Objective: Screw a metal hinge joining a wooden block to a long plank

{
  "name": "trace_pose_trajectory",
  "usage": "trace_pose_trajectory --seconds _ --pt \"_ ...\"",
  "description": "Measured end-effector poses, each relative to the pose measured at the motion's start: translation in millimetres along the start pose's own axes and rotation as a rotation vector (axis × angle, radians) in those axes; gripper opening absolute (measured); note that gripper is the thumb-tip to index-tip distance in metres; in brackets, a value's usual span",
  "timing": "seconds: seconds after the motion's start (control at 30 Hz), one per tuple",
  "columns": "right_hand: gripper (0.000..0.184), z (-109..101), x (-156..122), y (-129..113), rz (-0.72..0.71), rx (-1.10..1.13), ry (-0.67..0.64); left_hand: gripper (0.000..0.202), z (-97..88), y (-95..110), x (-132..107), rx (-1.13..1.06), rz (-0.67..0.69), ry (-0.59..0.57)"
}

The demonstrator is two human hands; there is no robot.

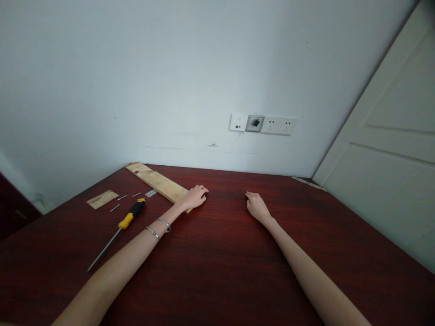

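Wooden plank [158,182] under left hand [195,197]

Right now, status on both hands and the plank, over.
Left hand open, resting on plank near end. Right hand open, flat on table. Screwdriver and screws lie apart, left of forearm.

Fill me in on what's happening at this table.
A person has both bare arms stretched out over a dark red table. The left hand rests on the near end of a long wooden plank. The right hand lies on the bare tabletop and holds nothing. Left of the plank lie a yellow-and-black screwdriver, a few loose screws and a small piece of wood, none being touched.
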State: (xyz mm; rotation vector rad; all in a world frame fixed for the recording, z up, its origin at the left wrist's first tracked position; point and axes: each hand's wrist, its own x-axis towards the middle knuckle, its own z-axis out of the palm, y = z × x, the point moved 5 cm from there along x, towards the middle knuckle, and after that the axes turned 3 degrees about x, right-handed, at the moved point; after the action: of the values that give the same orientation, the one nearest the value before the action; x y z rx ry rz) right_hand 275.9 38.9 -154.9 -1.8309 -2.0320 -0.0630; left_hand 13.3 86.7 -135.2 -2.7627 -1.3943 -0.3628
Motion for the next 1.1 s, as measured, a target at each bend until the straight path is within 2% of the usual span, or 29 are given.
trace_pose_trajectory --seconds 0.77,1.1 --pt "0.045 3.8 -0.4 3.3 -0.044 -0.014 0.051 0.032 -0.7 2.3 -2.3 0.005 -0.016 -0.010" --pt "0.046 5.4 -1.1 3.8 -0.044 -0.012 0.039 0.032 3.5 -0.7 -2.6 0.026 0.026 0.023"
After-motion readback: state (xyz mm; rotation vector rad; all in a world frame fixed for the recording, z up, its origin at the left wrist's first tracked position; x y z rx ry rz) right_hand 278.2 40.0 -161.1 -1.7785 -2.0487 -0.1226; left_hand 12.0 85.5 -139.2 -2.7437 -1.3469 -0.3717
